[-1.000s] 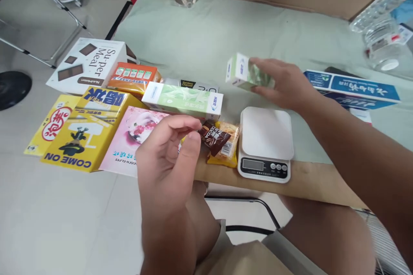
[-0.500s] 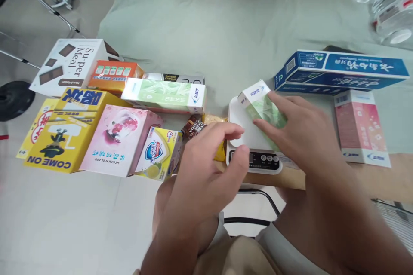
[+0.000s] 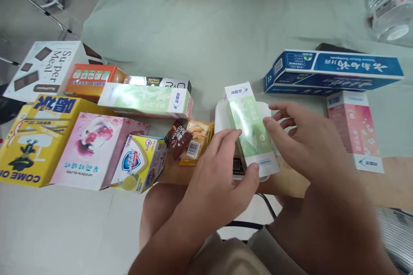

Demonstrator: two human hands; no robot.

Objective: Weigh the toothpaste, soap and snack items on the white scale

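Green box [image 3: 249,124] now down on scale [image 3: 222,121]; right fingers [image 3: 273,127] loosened, left fingers [image 3: 232,138] alongside.

We get soft, fairly even light, with pale glare on the green box [image 3: 248,122] between our left hand [image 3: 222,180] and right hand [image 3: 300,137]. Our right wrist blurs; well left of our hands, the yellow box [image 3: 32,142] looks stretched.

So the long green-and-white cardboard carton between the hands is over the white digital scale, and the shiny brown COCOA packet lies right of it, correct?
Almost: the head view shows the brown packet left, not right, of the scale. The green carton is over the scale, between the left hand and right hand.
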